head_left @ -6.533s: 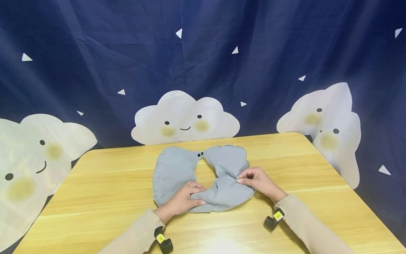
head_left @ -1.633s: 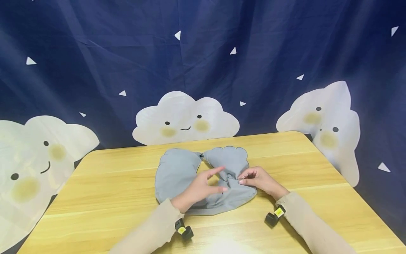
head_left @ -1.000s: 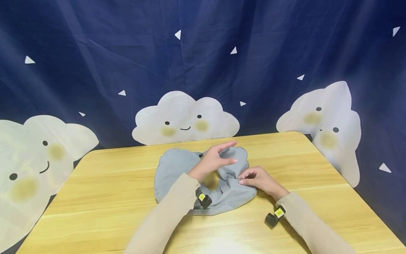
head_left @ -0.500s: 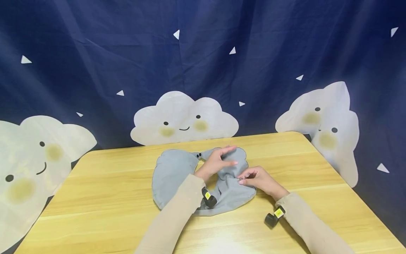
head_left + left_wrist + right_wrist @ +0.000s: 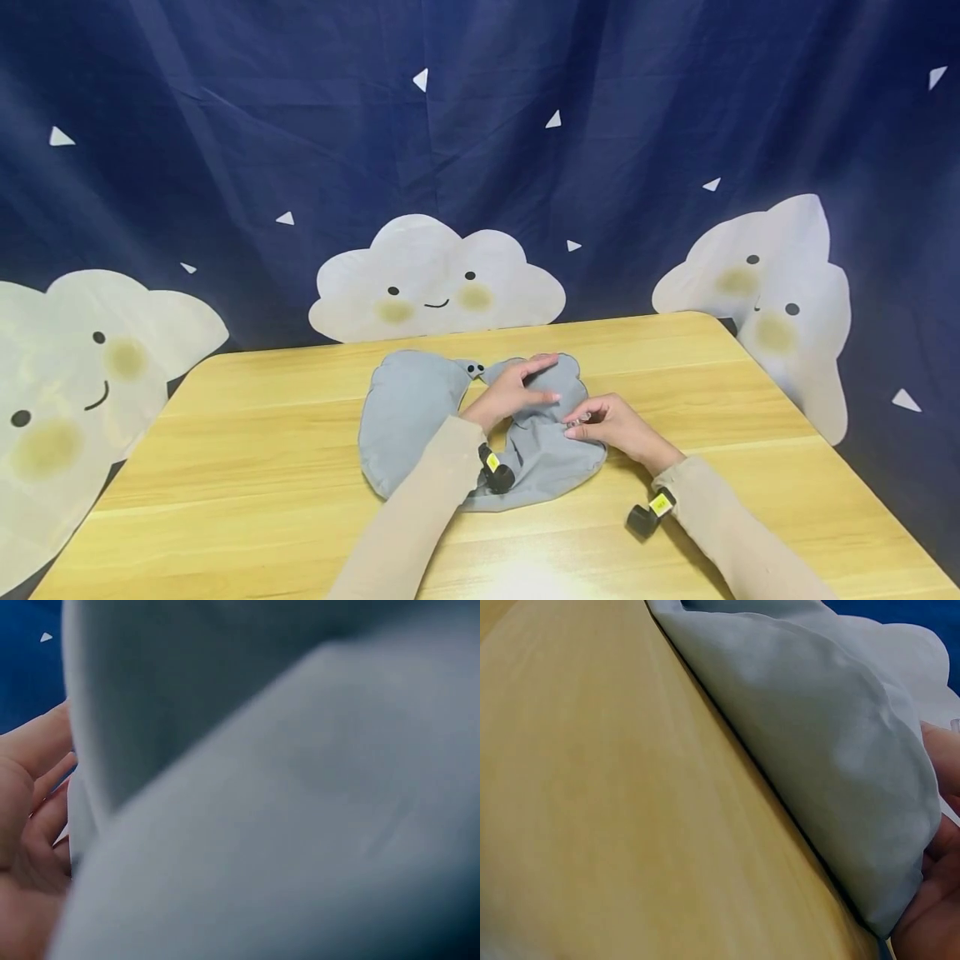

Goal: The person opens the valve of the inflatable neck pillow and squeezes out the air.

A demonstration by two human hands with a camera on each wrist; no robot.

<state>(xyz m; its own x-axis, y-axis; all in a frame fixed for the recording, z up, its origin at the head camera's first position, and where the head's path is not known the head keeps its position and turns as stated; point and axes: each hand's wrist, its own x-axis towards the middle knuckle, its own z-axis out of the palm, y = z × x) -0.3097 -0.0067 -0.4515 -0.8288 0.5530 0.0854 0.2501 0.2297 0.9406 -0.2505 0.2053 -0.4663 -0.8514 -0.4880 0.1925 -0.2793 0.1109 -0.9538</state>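
A grey inflatable neck pillow [image 5: 408, 417] lies on the wooden table, its two ends meeting at the far side by a pair of dark snap buttons [image 5: 476, 369]. My right hand [image 5: 618, 429] pinches a small clear valve [image 5: 578, 422] on the pillow's right side between thumb and fingers. Creases run through the fabric around it. My left hand [image 5: 513, 393] rests on the right lobe, fingers and thumb spread and fairly straight. In the left wrist view, blurred grey fabric [image 5: 225, 825] fills most of the picture. The right wrist view shows the pillow's curved side [image 5: 795, 727] beside the right hand.
The wooden table [image 5: 262, 433] extends around the pillow on all sides. Behind its far edge hangs a dark blue curtain [image 5: 337, 150] with printed white clouds. A black wrist camera [image 5: 648, 512] hangs under the right sleeve, another [image 5: 497, 471] under the left.
My left hand has left the pillow's near edge, crossed to the right lobe and come down on it, and the lobe's top dips slightly. The right hand keeps its place at the valve.
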